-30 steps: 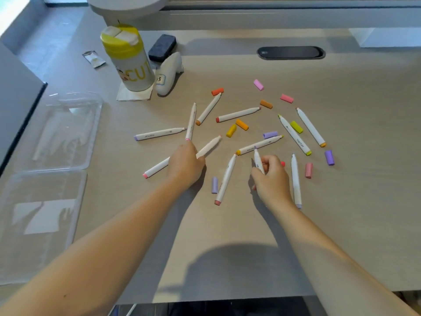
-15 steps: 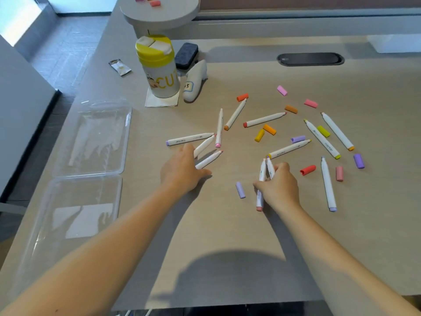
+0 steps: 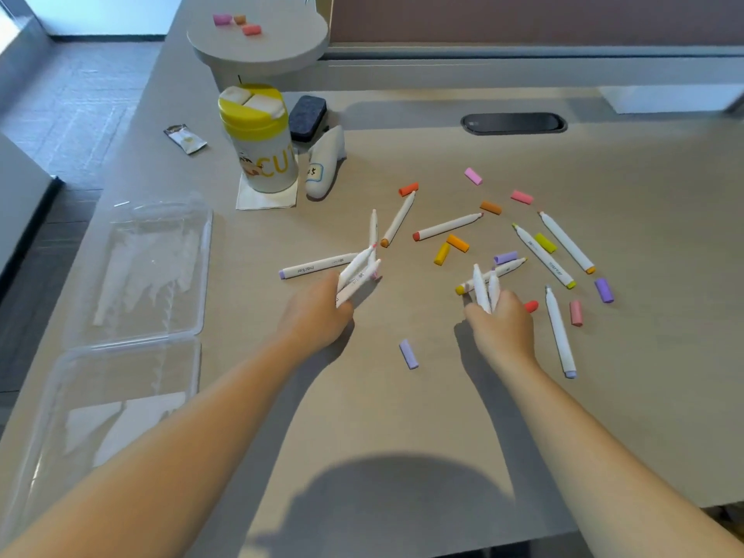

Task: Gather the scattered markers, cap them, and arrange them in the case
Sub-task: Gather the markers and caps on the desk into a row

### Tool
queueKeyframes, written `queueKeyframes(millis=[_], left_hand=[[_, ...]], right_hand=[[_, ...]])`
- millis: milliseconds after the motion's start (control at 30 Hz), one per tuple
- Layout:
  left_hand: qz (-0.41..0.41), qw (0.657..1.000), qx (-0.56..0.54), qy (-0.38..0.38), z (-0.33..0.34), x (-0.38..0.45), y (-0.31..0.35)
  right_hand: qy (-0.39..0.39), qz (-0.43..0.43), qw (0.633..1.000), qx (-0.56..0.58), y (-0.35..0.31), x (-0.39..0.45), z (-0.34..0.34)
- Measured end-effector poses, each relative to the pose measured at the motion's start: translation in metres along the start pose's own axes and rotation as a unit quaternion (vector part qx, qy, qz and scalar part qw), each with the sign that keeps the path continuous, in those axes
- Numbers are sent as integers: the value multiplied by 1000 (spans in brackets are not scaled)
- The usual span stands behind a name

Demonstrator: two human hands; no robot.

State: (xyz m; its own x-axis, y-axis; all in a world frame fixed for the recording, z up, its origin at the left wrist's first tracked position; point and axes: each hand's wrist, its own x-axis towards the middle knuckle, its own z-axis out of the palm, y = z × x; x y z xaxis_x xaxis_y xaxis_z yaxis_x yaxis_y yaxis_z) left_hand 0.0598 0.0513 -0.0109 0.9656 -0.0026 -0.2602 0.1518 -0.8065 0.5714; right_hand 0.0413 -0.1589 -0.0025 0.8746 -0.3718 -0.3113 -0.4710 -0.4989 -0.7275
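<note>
Clear plastic case [image 3: 120, 275] lies open at the left edge of the worktop [image 3: 382, 416], both halves bare of markers.

Left hand [image 3: 316, 316] clamped on a pair of white markers [image 3: 356, 273], their tips angled up and away. Half a second ago these two lay flat under the fingers; now they are lifted clear. A violet-ended marker [image 3: 314, 267] lies just beside them, untaken.

Loose lilac cap [image 3: 408, 353] sits between the hands.

Right hand [image 3: 501, 326] closed round two more markers [image 3: 483, 289], raised upright where before they lay flat. A red cap [image 3: 531, 306] peeks out beside it, possibly touching the fingers; hard to tell.

Right of that, several markers and many caps are scattered still.

Gathering is underway, four in hand. Capping not started, by my reading.
</note>
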Motion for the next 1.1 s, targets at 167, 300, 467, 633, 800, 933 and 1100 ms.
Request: queueKeyframes(millis=[167,300,467,633,800,933,1100], left_hand=[[-42,998,-33,35,3,25,25],[-87,994,-23,54,10,43,38],[-114,991,3,75,17,56,50],[-112,988,62,87,19,58,59],[-98,989,88,74,21,54,62],[-82,994,49,55,17,48,60],[-67,996,-20,62,4,33,48]], right_hand=[[57,15,997,45,-10,27,-6],[76,37,996,18,-12,54,-5],[51,70,996,-30,-11,71,-7],[31,90,994,-48,-13,71,-13],[18,99,994,-42,-15,64,-17],[17,90,996,-21,-16,55,-15],[-8,42,999,-17,-24,38,-4]])
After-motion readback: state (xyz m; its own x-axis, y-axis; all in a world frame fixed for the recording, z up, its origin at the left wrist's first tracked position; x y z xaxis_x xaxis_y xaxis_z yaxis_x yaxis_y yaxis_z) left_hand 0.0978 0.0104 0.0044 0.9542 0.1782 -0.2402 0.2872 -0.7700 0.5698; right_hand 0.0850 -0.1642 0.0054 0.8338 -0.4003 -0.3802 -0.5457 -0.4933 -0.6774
